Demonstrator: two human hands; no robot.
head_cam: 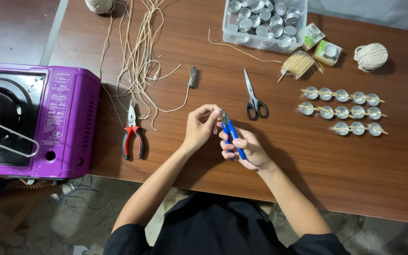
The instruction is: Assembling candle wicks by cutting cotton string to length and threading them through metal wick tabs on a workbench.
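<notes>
Two hands meet just below the scissors, above the table edge. In my right hand I grip blue-handled cutters, fingers wrapped round both handles, nose pointing up toward the scissors. My left hand is pinched shut at the cutter tips – on something too small to make out, likely a bit of wick, though I cannot tell. The cutters look light and stiff, and I judge the rubbery handles are the place to hold, well back from the jaws. Whatever I pinch must be tiny and limp, easy to drop, so fingertips close to the cut seem best. Left of the scissors lie red pliers and loose cord; right of them, rows of tin cups threaded on sticks – a tub of more cups sits beyond
</notes>
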